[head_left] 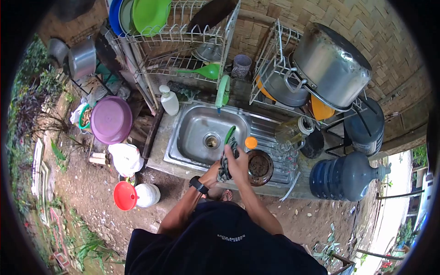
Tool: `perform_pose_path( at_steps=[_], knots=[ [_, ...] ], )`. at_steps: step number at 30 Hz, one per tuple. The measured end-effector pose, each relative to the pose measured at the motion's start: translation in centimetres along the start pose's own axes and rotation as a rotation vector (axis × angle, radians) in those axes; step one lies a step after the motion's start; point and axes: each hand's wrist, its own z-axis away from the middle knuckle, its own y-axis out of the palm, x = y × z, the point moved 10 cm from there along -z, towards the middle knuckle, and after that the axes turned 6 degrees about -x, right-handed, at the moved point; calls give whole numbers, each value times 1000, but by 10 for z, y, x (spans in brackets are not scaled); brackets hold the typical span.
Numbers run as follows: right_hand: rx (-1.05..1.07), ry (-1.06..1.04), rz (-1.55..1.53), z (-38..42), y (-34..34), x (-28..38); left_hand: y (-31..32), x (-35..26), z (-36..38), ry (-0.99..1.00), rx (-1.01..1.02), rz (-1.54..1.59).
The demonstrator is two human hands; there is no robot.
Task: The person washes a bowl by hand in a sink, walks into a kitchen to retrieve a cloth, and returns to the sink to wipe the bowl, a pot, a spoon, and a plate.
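Observation:
Over the front right rim of the steel sink (181, 137), my two hands are close together. A dark, pale-patterned cloth (224, 170) is bunched between them, and the green end of a slim object (230, 134) sticks out above it; the rest of that object is hidden. My right hand (239, 166) is closed around the cloth from the right. Against the cloth's lower left side is my left hand (211, 174), a black watch on its wrist, fingers mostly hidden. Right beside my right hand stands an open jar (260, 167) with brown contents, an orange lid (250, 142) just behind it.
A green-wrapped faucet (223, 91) rises behind the sink, with a white pump bottle (169, 101) to its left. Glasses (286, 156) crowd the drainboard's right side. A large blue water jug (341, 178) lies farther right. Dish racks with pots (332, 64) overhang the back.

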Motion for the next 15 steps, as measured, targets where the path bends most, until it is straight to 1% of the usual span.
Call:
perform_pose_path(
  at_steps=[1, 2, 4, 6, 7, 8, 9, 10, 12, 14, 15],
  knots=[
    [57, -167, 208, 4, 6, 11, -1, -2, 1, -13, -26, 44],
    [73, -294, 241, 5, 6, 23, -3, -4, 2, -26, -49, 84],
    [90, -542, 304, 13, 2, 45, -16, 6, -3, -71, 20, 3],
    [155, -530, 407, 9, -5, 40, -24, 20, -8, -197, 101, -47],
    [201, -510, 430, 6, -7, 40, -7, -11, 18, -152, -201, -163],
    [244, -483, 449, 6, -9, 38, -1, -13, 15, -119, -87, -48],
    [151, -485, 400, 3, -20, 42, 2, -23, 13, -83, 30, 62],
    [39, -262, 78, -8, -37, 31, 10, -35, 13, -46, 151, 170],
    [-170, 196, -545, -17, -55, -6, 14, -33, 14, -62, 158, 97],
    [-190, -166, -267, -30, -51, 5, 24, -28, 18, -104, 173, 51],
    [-237, -255, -138, -22, -39, 25, 30, -25, 21, -158, 57, 42]
  ],
)
